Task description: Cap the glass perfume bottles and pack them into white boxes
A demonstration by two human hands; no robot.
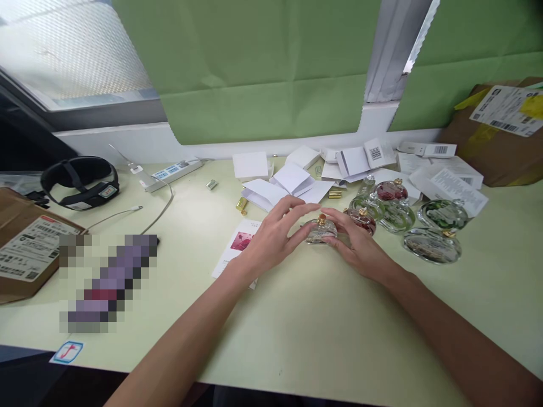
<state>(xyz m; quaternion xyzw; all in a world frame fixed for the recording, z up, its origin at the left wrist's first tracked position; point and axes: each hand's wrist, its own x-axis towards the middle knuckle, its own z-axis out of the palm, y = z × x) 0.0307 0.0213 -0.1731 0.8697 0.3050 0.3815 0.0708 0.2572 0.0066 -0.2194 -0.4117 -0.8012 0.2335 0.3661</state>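
Standing upright on the table is a small clear glass perfume bottle (321, 233) with a gold neck and an orange-brown top. My left hand (274, 234) curves round its left end, thumb against the glass and fingers reaching behind the neck. At the right end, my right hand (356, 243) grips the bottle between thumb and fingers. Just beyond my right fingers is a red perfume bottle (363, 221), partly covered by the hand. A printed leaflet with a pink picture (241, 241) lies partly under my left forearm.
Several more bottles, including a green one (396, 216) and a clear one (431, 245), stand at right. Behind are white cartons (250, 165), papers and gold caps (241, 204). A power strip (172, 173), black headset (80, 183), cardboard boxes (500, 147) and a pixelated purple object (114, 282) surround them.
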